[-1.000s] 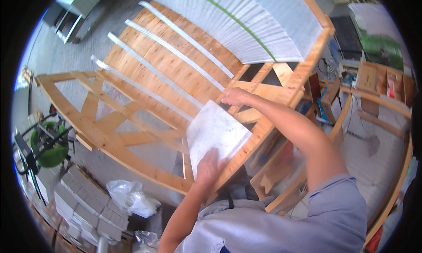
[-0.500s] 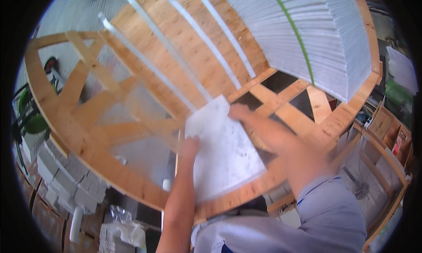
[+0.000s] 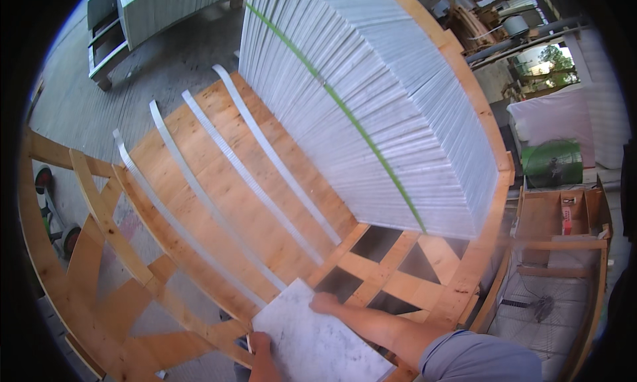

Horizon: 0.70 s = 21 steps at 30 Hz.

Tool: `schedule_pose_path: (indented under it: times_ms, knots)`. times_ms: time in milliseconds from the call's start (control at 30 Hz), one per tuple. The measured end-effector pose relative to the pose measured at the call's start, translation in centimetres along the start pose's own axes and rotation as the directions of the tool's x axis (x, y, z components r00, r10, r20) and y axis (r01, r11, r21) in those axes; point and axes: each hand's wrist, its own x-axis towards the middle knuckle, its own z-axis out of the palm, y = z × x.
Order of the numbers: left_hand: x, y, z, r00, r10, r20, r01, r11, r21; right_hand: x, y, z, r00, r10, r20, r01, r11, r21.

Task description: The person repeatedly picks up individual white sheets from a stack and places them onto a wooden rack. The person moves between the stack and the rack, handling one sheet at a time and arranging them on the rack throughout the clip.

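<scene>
A white, grey-veined stone-look tile lies tilted at the bottom of the picture, within the near side of a wooden crate. My left hand is closed on its left edge. Around the upper right edge my right hand is curled, fingers partly hidden. The tile's far corner reaches the crate's plywood panel, close to the ends of several pale strips that run along it. The near part of the tile is cut off by the picture's lower edge.
A tall row of packed tiles with a green strap fills the crate's far right. Slatted crate sides stand at left. Beyond are another loaded stack, a wheeled trolley, a caged fan and a green drum fan.
The view has tilted up, so the crate, tile and both hands sit lower in the picture. Both hands stay at the tile's edges.
</scene>
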Motion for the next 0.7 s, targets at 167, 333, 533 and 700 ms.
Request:
schedule_pose_path:
  times_ms: [167, 333, 533, 700]
  knots:
    - [1.8, -0.7, 0.6, 0.998, 0.066, 0.003, -0.067, 0.996, 0.054, -0.5, -0.1, -0.3, 0.999, 0.042, 0.026, -0.043, 0.999, 0.012]
    - [4.8, -2.3, 2.5, 0.999, 0.038, 0.002, -0.038, 0.999, -0.01, -1.2, -0.3, -0.7, 0.999, 0.019, 0.032, -0.019, 1.0, 0.0]
    - [7.3, 0.1, 0.4, 1.0, -0.025, -0.014, 0.024, 0.998, -0.054, -1.2, 0.4, -0.7, 1.0, -0.001, 0.012, 0.001, 1.0, -0.004]
    - [7.0, 3.1, -2.4, 0.997, -0.062, -0.045, 0.057, 0.992, -0.113, -0.9, 1.1, -0.6, 0.999, -0.039, 0.0, 0.039, 0.999, 0.022]
